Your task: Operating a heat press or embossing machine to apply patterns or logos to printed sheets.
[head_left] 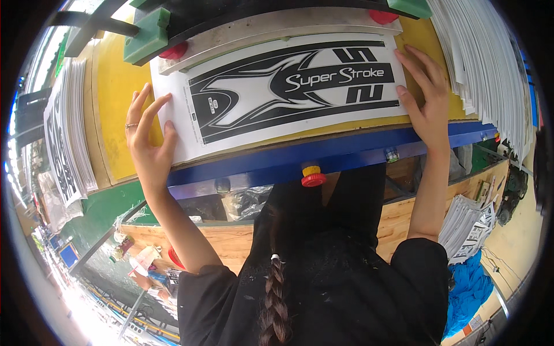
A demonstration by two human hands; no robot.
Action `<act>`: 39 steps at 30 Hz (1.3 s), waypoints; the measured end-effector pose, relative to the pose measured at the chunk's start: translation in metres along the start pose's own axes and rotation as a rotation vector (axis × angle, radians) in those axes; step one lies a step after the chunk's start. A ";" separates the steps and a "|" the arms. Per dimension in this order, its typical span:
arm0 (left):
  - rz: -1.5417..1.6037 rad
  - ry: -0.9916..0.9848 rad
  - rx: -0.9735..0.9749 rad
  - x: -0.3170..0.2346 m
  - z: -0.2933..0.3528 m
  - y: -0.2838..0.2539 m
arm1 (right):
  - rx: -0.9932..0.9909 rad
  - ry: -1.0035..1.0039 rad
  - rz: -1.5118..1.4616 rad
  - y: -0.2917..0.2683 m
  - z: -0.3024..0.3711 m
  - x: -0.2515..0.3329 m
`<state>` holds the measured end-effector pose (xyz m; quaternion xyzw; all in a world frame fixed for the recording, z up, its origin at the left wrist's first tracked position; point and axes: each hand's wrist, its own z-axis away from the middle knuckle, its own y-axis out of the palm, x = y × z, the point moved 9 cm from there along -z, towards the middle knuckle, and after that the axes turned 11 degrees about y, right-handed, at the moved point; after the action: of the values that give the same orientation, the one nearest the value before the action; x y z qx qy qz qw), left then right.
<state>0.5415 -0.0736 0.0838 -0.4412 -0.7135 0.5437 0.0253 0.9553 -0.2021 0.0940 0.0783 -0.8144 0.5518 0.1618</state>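
Note:
A white sheet (254, 124) with a bold black printed design lies on the yellow work surface (113, 124), under the front of a metal bar (277, 37). My left hand (149, 135) is at the sheet's left end, fingers spread, with the fingertips and thumb at its edge. At the right end my right hand (426, 95) also has its fingers apart, its fingertips and thumb touching the sheet's edge. Both hands look to be resting against the paper rather than gripping it.
Green blocks (148, 39) and red knobs (383, 16) flank the metal bar. A blue rail (346, 144) carries a red push button (313, 180). Tall paper stacks stand right (482, 63) and left (70, 135). Blue cloth or plastic (468, 288) lies low right.

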 end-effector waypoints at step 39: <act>0.002 0.004 0.000 0.002 0.002 0.000 | -0.002 0.006 -0.014 -0.001 0.000 0.001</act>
<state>0.5393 -0.0735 0.0821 -0.4431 -0.7130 0.5427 0.0260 0.9550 -0.2023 0.0954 0.0823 -0.8139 0.5501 0.1681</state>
